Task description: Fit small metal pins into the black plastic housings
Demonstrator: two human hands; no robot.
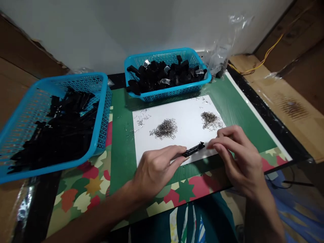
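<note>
Pinched between the thumb and fingers of my left hand (158, 165) is a slim black plastic part (194, 149), its free end pointing right. Just right of that end, my right hand (238, 155) has its thumb and fingertips pressed together; whatever they may hold is too small to make out. Beneath and beyond the hands lies a white sheet of paper (187, 118). On it are a larger pile of small bent metal wire pieces (165, 129) near the middle and a smaller pile of wire pieces (210, 120) at the right.
A blue basket (102, 111) of long black parts stands at the left. Another blue basket (174, 91) at the back holds black pieces and some clear ones. A clear plastic bag (219, 57) leans beside it. Yellow wire (273, 45) runs along cardboard at the right.
</note>
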